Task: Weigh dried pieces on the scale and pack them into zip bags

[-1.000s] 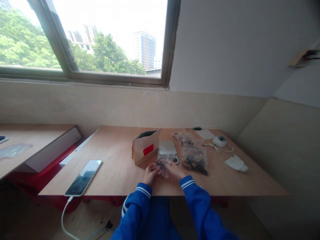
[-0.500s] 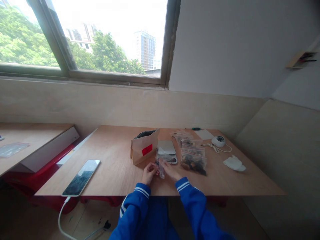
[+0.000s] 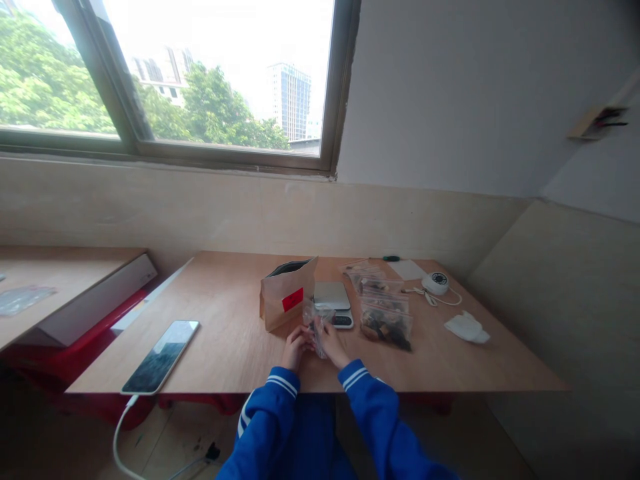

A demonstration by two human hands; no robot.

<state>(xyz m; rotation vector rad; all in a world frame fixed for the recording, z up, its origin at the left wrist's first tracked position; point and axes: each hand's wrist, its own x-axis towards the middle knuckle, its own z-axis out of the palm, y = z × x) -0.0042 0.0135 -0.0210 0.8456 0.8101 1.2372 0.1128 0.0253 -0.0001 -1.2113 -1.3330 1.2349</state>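
Observation:
Between both hands is a small clear plastic bag [image 3: 320, 343], held low over the table near its front edge; what is inside cannot be made out. My left hand [image 3: 298, 345] pinches its left side with bent fingers. Closed on the bag's right side is my right hand [image 3: 331, 341]. Just behind them lies a kitchen scale [image 3: 332, 296] with a silver plate and a small dark display. A brown paper bag [image 3: 281, 301] with a red label stands upright to the left of the scale, its top gaping.
Several zip bags [image 3: 385, 327] of dark and brown pieces lie right of the scale. Farther right are a white round device [image 3: 436, 283] with a cable, a crumpled white tissue [image 3: 467, 327] and a paper sheet [image 3: 406, 269]. A phone [image 3: 163, 357] on a charging cable lies at left.
My right hand has shifted a little left and closer to my left hand. The clear plastic bag now stands up more, off the scale's front, and the scale's display shows more.

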